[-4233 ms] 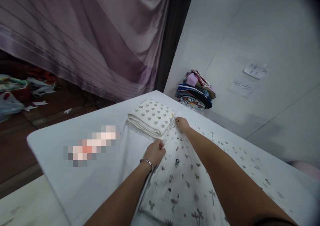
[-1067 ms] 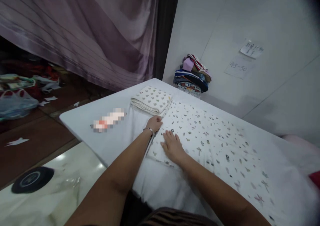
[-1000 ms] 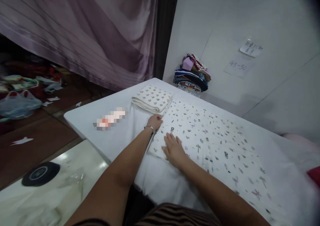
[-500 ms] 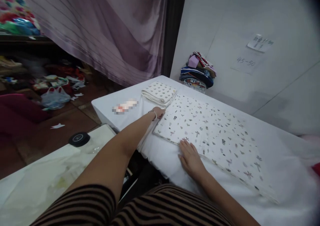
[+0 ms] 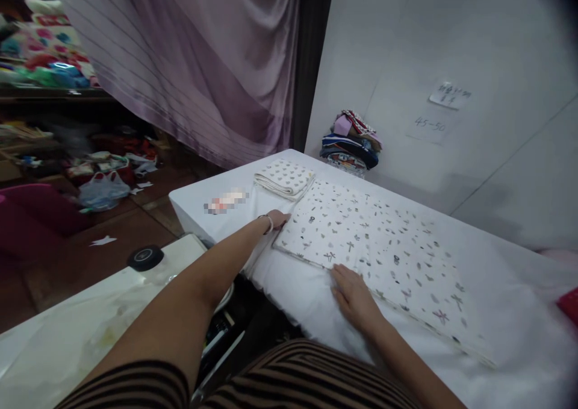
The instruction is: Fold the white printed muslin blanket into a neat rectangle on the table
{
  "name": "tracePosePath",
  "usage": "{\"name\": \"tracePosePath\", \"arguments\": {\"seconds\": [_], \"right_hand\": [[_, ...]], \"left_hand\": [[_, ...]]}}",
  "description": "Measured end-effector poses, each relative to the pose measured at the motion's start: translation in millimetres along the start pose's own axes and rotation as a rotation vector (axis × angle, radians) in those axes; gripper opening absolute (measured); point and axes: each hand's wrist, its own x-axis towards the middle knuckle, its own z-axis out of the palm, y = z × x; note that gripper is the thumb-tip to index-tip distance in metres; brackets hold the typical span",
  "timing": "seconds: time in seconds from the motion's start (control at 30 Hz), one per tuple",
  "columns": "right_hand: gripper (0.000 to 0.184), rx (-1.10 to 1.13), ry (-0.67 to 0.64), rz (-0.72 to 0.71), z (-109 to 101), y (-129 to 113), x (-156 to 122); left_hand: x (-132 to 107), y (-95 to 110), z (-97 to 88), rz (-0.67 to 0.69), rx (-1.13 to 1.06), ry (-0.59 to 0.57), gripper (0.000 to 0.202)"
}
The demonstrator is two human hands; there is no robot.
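A white cloth printed with small plants and figures (image 5: pixel 383 258) lies spread in a folded rectangle on the white-covered table (image 5: pixel 194 195). My left hand (image 5: pixel 279 218), with a bracelet at its wrist, is at the cloth's left edge. Its fingers look closed on that edge, though their tips are partly hidden. At the near edge my right hand (image 5: pixel 354 293) rests palm down, fingers stretched onto the cloth. Just beyond my left hand sits a smaller folded cloth with a heart-like print (image 5: pixel 284 177).
Left of the folded cloth is a blurred-out patch (image 5: pixel 226 201). A black round object (image 5: pixel 145 256) stands on a lower white surface (image 5: pixel 49 312) at left. Stacked clothes (image 5: pixel 350 144) stand by the wall. A purple curtain (image 5: pixel 217 65) hangs behind; bags (image 5: pixel 103 189) lie on the floor.
The view has shifted slightly. My left hand has come a little nearer along the cloth's left edge. My right hand has slid slightly right along the near edge.
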Motion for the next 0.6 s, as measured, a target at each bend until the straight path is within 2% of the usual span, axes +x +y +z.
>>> {"name": "tracePosePath", "arguments": {"seconds": [0.13,0.33,0.6], "right_hand": [[0.044,0.0,-0.012,0.005,-0.9,-2.4,0.6],[0.045,-0.005,-0.016,0.02,0.5,-3.4,1.9],[0.039,-0.02,0.011,0.023,2.7,-9.3,-0.5]], "left_hand": [[-0.3,5.5,-2.0,0.007,0.065,0.002,0.058],[-1.6,10.5,1.1,0.021,0.158,0.068,0.04],[-3.4,5.4,5.5,0.027,0.112,0.115,0.043]]}}
